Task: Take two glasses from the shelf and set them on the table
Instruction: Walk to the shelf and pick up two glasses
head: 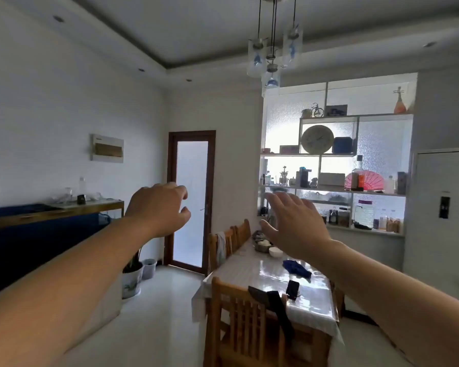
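Both my arms are stretched out in front of me. My left hand [161, 209] hangs in the air with fingers curled loosely apart, holding nothing. My right hand [294, 223] is raised with the palm forward and fingers spread, also empty. A low wooden shelf [64, 210] runs along the left wall; several clear glass pieces [68, 196] stand on its top, small and hard to make out. The dining table [270, 276] with a glossy cover stands below and right of my hands. Neither hand touches anything.
Wooden chairs [236, 311] stand at the table's near and left sides. On the table lie a blue cloth [296, 268], a black phone [292, 288] and bowls [275, 251]. A tall white display shelf [337, 186] with ornaments fills the back right. A potted plant [132, 279] stands by the door [191, 202].
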